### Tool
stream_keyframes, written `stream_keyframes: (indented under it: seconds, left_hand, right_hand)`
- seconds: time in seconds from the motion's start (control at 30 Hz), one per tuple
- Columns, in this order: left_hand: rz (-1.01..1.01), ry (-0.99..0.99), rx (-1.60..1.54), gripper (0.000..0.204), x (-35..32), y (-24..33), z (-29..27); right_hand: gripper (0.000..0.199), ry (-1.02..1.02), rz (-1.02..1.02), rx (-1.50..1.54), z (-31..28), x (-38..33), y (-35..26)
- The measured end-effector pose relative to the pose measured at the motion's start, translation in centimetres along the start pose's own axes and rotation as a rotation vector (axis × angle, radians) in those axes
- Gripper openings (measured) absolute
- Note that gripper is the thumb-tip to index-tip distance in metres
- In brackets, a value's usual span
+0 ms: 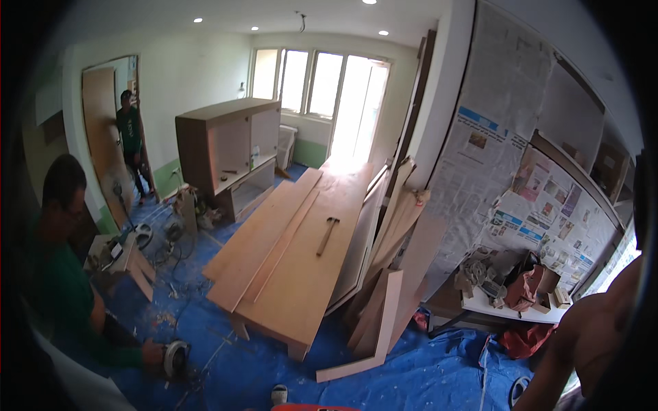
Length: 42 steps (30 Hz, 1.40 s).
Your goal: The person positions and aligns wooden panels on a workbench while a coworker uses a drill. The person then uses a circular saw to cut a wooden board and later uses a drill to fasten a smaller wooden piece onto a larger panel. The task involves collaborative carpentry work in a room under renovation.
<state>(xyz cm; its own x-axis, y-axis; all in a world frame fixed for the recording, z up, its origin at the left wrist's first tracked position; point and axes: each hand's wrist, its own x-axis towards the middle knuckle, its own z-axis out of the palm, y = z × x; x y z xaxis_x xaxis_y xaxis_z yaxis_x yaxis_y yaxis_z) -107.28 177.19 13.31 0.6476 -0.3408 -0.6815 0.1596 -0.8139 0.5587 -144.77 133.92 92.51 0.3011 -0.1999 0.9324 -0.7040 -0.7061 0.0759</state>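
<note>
Neither of my hands shows in the view. Nearest to me along the lower edge are a shoe (279, 394) and a strip of red (312, 408). Ahead lies a long wooden panel (301, 288) on low supports, with narrower boards (267, 240) along its left side. A hammer (327, 237) with a wooden handle rests on the panel, head away from me. Just right of it an L-shaped pair of pale wood strips (384, 335) stands against leaning boards (408, 274).
At left, a co-worker in green (65, 301) has a hand (152, 353) at a rounded white-and-dark object (177, 357). Another person (129, 130) stands by the doorway. A bare arm (572, 335) is close on the right. Blue sheeting (260, 370) covers the floor; a cabinet (226, 144) stands behind.
</note>
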Motion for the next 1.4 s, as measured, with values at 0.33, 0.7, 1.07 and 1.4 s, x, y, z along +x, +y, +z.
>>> stream_keyframes:
  seconds: [0.33, 0.7, 1.07, 1.4]
  left_hand:
    - [0.022, -0.005, -0.029, 0.023, -1.6, -7.9, 1.2]
    - [0.401, -0.005, 0.392, 0.021, 3.2, -9.0, -5.8]
    - [0.059, 0.09, -0.049, 0.02, 11.7, -2.2, -12.3]
    - [-0.076, 0.213, -0.562, 0.028, 4.4, 3.1, -6.4]
  right_hand:
    - [0.044, -0.06, 0.043, -0.039, 2.5, -0.6, 1.2]
    - [0.042, -0.104, 0.096, -0.045, 7.2, -0.9, 1.8]
    - [0.04, -0.085, -0.061, 0.083, 15.1, 3.3, -8.5]
    - [0.029, -1.401, -0.687, 2.079, 28.3, -6.0, -31.7]
